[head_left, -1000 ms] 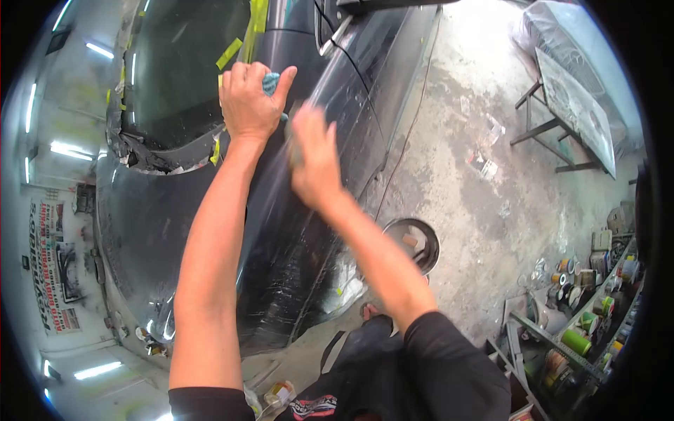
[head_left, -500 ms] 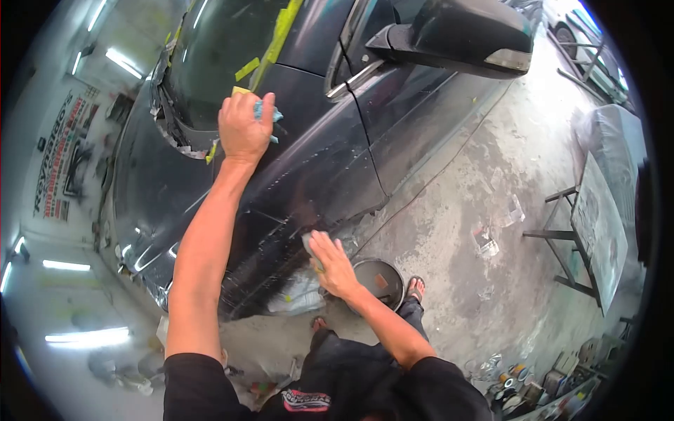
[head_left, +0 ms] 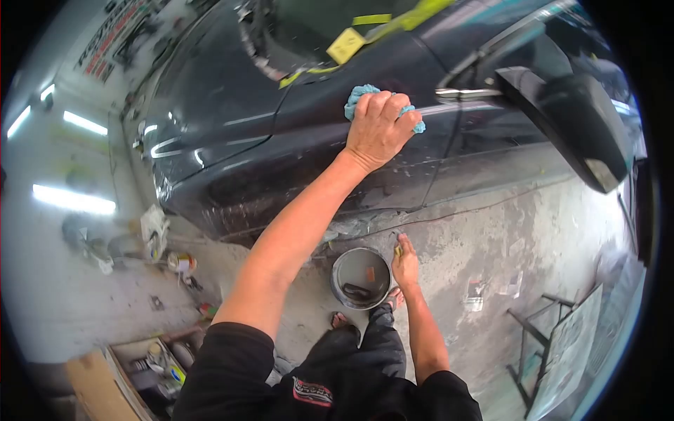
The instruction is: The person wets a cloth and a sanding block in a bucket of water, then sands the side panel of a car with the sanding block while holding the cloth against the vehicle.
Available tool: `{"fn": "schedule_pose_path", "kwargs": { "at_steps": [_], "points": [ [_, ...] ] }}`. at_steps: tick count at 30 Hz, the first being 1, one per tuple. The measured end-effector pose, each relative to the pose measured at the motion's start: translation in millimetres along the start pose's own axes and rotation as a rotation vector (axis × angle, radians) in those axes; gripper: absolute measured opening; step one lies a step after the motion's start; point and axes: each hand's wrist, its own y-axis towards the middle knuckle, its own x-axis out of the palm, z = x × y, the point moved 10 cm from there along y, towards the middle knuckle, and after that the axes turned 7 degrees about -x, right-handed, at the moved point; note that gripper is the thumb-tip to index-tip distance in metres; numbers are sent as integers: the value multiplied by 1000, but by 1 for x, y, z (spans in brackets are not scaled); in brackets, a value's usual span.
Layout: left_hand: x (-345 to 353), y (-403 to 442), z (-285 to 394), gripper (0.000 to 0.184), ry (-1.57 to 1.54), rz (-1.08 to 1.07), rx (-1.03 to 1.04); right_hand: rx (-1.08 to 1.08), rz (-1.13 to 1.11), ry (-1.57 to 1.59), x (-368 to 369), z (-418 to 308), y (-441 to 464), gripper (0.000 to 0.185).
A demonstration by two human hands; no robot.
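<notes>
My left hand (head_left: 381,132) is closed over a crumpled light-blue cloth (head_left: 359,100), pressed against the dark car fender (head_left: 319,116) just ahead of the mirror. Parts of the cloth stick out on both sides of the fingers. Lower down, my right hand (head_left: 405,261) hangs beside the car, over the floor and just right of a round bucket (head_left: 337,284). Its fingers are close together around a small yellowish piece, mostly hidden. Inside the bucket are greyish water, a reddish-brown piece (head_left: 371,274) and a dark object (head_left: 357,290).
The black side mirror (head_left: 586,116) juts out at the right. Yellow tape and a yellow square (head_left: 345,46) stick near the windshield. A panel on a stand (head_left: 565,358) stands at lower right; a box of supplies (head_left: 126,375) at lower left. A cable runs along the floor.
The view has turned, bringing the bucket into full sight. My left hand with the cloth has come back from the windshield corner onto the fender. My right hand has moved off the car's lower side.
</notes>
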Motion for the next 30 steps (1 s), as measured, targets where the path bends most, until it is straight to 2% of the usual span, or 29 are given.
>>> {"fn": "schedule_pose_path", "kwargs": {
  "at_steps": [1, 2, 5, 8, 11, 13, 15, 16, 17, 19, 20, 22, 24, 27, 28, 30],
  "points": [
    [-12, -12, -13, 37, -4, -19, -44, 26, -25, 9, 6, 18, -8, 49],
    [-25, -30, -34, 38, 21, -53, -113, -42, -20, -56, 6, 29, -19, 44],
    [-88, -92, -112, 42, 111, -65, -288, 81, -86, -126, 11, 90, -72, 40],
    [-160, -158, -202, 34, 230, -73, -382, 222, -158, -255, -6, 119, -132, 40],
    [-214, -216, -274, 30, 462, -183, -550, 396, -160, -245, -21, 128, -174, 42],
    [-244, -254, -299, 34, 514, -185, -749, 413, -23, -96, -21, 123, -184, 41],
    [-261, -279, -280, 37, 439, -142, -793, 455, 65, 161, -13, 110, -184, 41],
    [-264, -293, -258, 38, 342, -126, -807, 532, 124, 224, 20, 160, -188, 43],
    [-262, -311, -229, 40, 240, -113, -819, 613, 8, 389, 38, 151, -185, 37],
    [-243, -368, -161, 44, 55, -134, -1036, 722, -180, 533, 76, 127, -170, 38],
    [-224, -402, -125, 48, -124, -215, -1200, 753, -268, 579, 96, 117, -164, 41],
    [-181, -523, -49, 48, -180, -394, -1461, 774, -415, 641, 130, 102, -149, 50],
    [-151, -592, 37, 48, -353, -481, -1773, 776, -513, 653, 152, 95, -132, 61],
    [-123, -682, 132, 46, -404, -442, -2111, 733, -577, 588, 154, 106, -113, 61],
    [-114, -696, 153, 47, -387, -477, -2133, 708, -608, 547, 152, 117, -109, 64],
    [-104, -680, 177, 50, -404, -531, -2191, 601, -636, 162, 112, 124, -86, 56]
  ]
}}
